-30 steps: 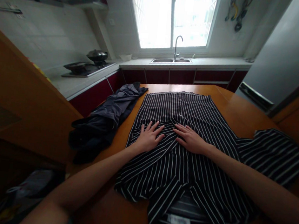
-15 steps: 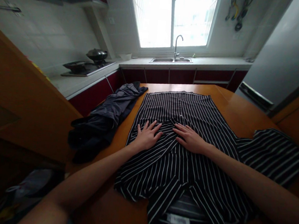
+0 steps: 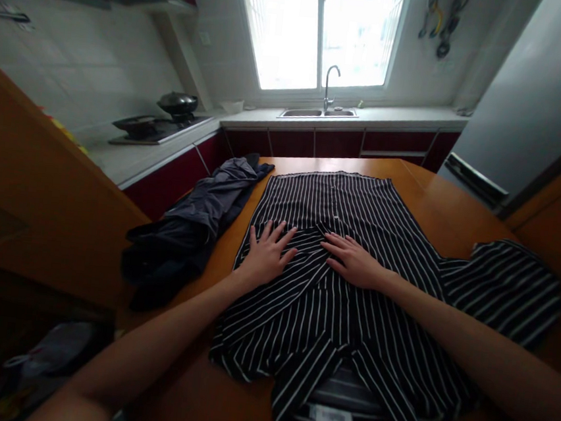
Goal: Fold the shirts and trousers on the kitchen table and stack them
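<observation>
A black shirt with white stripes (image 3: 380,313) lies spread on the wooden table (image 3: 424,191), its collar towards me and its hem at the far side. One sleeve (image 3: 271,302) is folded across the front of the shirt. My left hand (image 3: 266,255) rests flat on that sleeve, fingers spread. Near the sleeve's cuff, my right hand (image 3: 352,260) lies flat with its fingers stretched out on the cloth. The other sleeve (image 3: 506,288) reaches out to the right over the table. Inside the collar a white label (image 3: 331,416) shows.
Dark crumpled clothing (image 3: 195,222) lies along the table's left edge. Beyond the table are a counter with a sink (image 3: 302,113), and a stove with a wok (image 3: 178,103) at the left. A fridge (image 3: 520,94) stands at the right.
My left hand has slid slightly left over the folded sleeve. My right hand stays in about the same place on the shirt. The whole view has shifted a little.
</observation>
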`<act>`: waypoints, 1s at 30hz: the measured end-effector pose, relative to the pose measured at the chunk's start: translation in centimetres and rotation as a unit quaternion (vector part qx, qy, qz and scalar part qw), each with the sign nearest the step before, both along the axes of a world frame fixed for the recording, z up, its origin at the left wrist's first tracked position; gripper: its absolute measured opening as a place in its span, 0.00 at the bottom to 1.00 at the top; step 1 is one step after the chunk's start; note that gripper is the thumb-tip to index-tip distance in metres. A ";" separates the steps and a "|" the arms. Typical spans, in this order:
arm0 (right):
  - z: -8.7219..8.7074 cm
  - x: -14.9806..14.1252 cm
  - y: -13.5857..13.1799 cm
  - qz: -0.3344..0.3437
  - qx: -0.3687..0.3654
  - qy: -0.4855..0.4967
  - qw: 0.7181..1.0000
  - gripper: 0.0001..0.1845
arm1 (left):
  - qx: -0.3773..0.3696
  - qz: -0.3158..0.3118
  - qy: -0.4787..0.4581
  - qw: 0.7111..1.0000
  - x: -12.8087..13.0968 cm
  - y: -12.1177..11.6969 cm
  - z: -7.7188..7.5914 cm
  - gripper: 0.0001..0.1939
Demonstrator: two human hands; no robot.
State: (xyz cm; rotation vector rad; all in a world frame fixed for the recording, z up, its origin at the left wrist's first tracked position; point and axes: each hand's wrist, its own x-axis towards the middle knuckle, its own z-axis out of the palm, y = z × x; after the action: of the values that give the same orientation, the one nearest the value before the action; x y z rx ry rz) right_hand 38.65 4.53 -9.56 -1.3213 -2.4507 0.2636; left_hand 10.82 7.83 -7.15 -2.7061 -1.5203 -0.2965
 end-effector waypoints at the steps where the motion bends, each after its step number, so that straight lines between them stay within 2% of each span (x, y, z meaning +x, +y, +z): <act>1: 0.0 0.0 0.0 0.000 0.002 0.002 1.000 0.29 | -0.007 -0.041 -0.001 0.999 0.3 -0.6 0.2 0.31; 3: -0.1 0.0 0.0 -0.001 0.003 0.002 1.000 0.29 | -0.043 -0.136 0.004 0.990 0.9 -1.7 0.5 0.32; 6: -0.1 0.0 -0.1 -0.005 0.003 -0.001 1.000 0.28 | -0.092 -0.262 0.015 0.961 1.4 -2.7 1.0 0.34; 8: -0.1 0.0 0.0 -0.005 0.001 0.002 1.000 0.28 | -0.108 -0.316 0.013 0.943 1.6 -3.0 1.3 0.35; 12: -0.2 0.0 0.1 -0.001 -0.002 0.008 1.000 0.29 | -0.139 -0.387 0.002 0.912 1.6 -3.1 1.9 0.36; 15: -0.3 0.1 0.1 -0.002 0.001 0.004 1.000 0.30 | -0.150 -0.407 0.001 0.901 1.7 -3.2 1.9 0.37; 30: -0.2 0.0 0.0 -0.005 0.003 0.003 1.000 0.30 | -0.150 -0.416 -0.004 0.897 1.7 -3.2 2.0 0.34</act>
State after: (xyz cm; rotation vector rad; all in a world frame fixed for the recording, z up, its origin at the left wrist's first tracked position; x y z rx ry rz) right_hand 38.64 4.57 -9.75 -1.3266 -2.4376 0.2576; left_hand 12.53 4.67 -5.20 -3.4499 -0.3192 -0.0729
